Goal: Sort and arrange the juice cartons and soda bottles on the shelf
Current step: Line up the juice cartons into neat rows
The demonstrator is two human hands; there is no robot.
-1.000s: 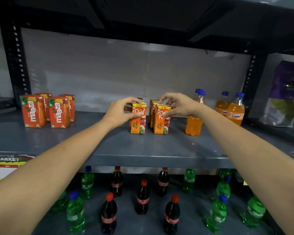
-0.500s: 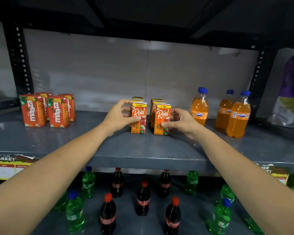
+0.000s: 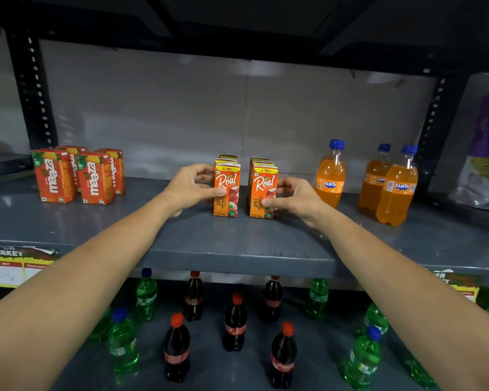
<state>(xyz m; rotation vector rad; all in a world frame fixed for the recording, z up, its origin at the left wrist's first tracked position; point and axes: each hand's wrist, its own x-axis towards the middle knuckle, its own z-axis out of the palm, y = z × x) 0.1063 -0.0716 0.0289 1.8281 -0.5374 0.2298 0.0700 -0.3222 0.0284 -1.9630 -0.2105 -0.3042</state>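
Two short rows of orange Real apple juice cartons stand mid-shelf. My left hand (image 3: 191,187) grips the front carton of the left row (image 3: 227,190) from its left side. My right hand (image 3: 294,198) holds the front carton of the right row (image 3: 263,193) from its right side, thumb on its front. More Real cartons stand behind each, mostly hidden. Red Maaza cartons (image 3: 76,174) are grouped at the left of the grey shelf (image 3: 237,249). Three orange Fanta bottles (image 3: 330,176) stand at the right.
On the lower shelf stand several cola bottles (image 3: 235,325) in the middle and green Sprite bottles (image 3: 123,342) on both sides. A purple bag (image 3: 486,153) lies beyond the right upright. Price labels (image 3: 14,266) hang on the shelf edge.
My right hand dropped from the top of the right carton to its side. My left hand shifted along the left carton's side. The view moved closer and the Fanta bottles came fully into sight.
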